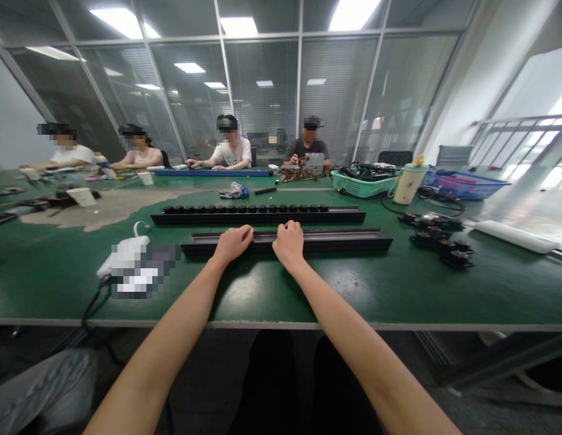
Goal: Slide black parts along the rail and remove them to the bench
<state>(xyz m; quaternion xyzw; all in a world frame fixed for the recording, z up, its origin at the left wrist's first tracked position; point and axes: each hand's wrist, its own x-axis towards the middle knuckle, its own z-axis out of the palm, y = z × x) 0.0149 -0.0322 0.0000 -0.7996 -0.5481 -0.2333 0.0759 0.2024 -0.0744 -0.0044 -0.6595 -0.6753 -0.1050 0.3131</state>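
A long black rail (344,244) with a greyish groove along it lies crosswise in front of me on the green table. My left hand (233,244) is closed on it left of the middle, thumb and fingertips together. My right hand (289,243) rests a little to the right, its fingers curled over the same rail. The hands hide the parts under them, and whether a small piece is between the fingers does not show. Just beyond lies a second black rail (258,218), carrying a row of several round black fittings (261,208).
Loose black fittings (444,241) lie to the right. A green basket (365,184) of cables, a cream cup (408,184) and a blue basket (471,186) stand behind them. At left are a white device (124,254) and its cable. Several people sit across the table.
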